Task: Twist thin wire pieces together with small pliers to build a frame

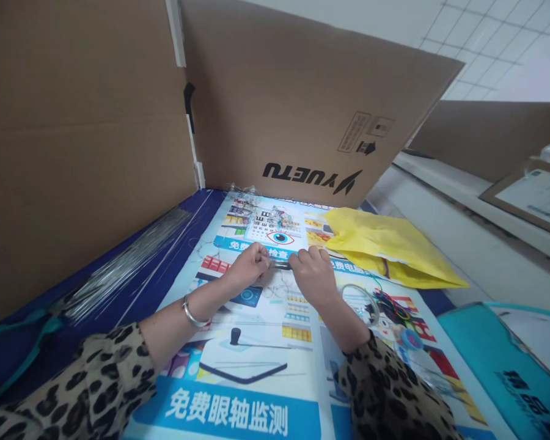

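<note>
While right hand (pixel 313 274) grips dark tool (pixel 282 266), left hand (pixel 253 263) pinches at its tip | cardboard (pixel 302 104) bounds far edge | poster (pixel 275 336) roomy nearer

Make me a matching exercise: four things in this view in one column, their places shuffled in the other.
1. Yellow bag
2. Bracelet
3. Thin metal wires
4. Teal package

A. On the blue surface, beside the left cardboard panel
B. At the picture's lower right
C. Around the wrist of the left hand
D. Beyond the right hand, to its right

Pairs: 1-D, 2-C, 3-A, 4-B
</note>
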Tool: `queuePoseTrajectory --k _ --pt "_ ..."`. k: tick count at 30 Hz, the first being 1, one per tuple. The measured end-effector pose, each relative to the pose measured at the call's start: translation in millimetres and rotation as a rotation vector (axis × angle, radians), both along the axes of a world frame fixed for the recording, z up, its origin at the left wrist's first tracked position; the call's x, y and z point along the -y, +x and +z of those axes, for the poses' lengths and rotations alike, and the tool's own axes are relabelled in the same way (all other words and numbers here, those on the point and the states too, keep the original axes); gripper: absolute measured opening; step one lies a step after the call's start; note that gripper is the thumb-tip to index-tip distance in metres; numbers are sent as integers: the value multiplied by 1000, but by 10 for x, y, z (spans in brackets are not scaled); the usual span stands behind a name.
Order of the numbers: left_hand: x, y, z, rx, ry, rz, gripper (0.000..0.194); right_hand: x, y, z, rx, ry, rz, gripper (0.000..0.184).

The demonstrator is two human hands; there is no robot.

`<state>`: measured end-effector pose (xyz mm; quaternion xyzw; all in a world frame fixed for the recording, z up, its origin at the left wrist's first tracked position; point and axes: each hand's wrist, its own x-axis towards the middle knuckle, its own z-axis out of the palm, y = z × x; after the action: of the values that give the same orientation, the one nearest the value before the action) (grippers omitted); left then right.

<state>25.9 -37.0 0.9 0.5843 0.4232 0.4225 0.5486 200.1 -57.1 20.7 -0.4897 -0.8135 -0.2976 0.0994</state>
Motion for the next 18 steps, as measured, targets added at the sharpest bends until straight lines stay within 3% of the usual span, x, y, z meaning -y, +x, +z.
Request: queuePoseTrajectory --k 18 --pt "-41 -76 55 16 -62 -154 20 -33 -7 -81 -32 -28 24 13"
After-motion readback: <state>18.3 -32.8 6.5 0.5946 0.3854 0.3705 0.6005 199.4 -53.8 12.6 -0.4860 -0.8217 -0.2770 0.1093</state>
